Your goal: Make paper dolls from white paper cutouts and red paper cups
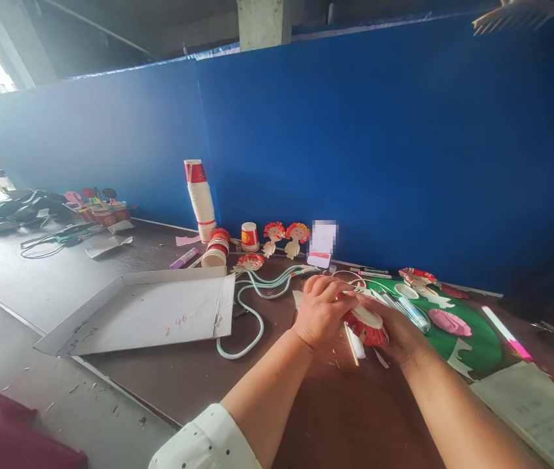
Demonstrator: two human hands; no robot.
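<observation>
Between my two hands, above the dark table, is a red-fringed paper cup piece (372, 331) with a pale round base. My left hand (323, 309) has its fingers bent over the piece's far left side. My right hand (396, 326) wraps its right side, with most of the fingers hidden behind it. Just below the piece lie a thin wooden stick (351, 344) and a small white object (357, 343). Close to my right hand are a clear light-blue tube (416, 316) and a pink scalloped paper piece (450, 322) on a green round mat (482, 342).
A shallow white box lid (159, 306) lies to the left, beside a pale cable (260, 326). Stacked paper cups (202, 202) and red-fringed paper figures (297, 238) stand along the blue partition (355, 143). A pink-capped marker (507, 332) lies at the right.
</observation>
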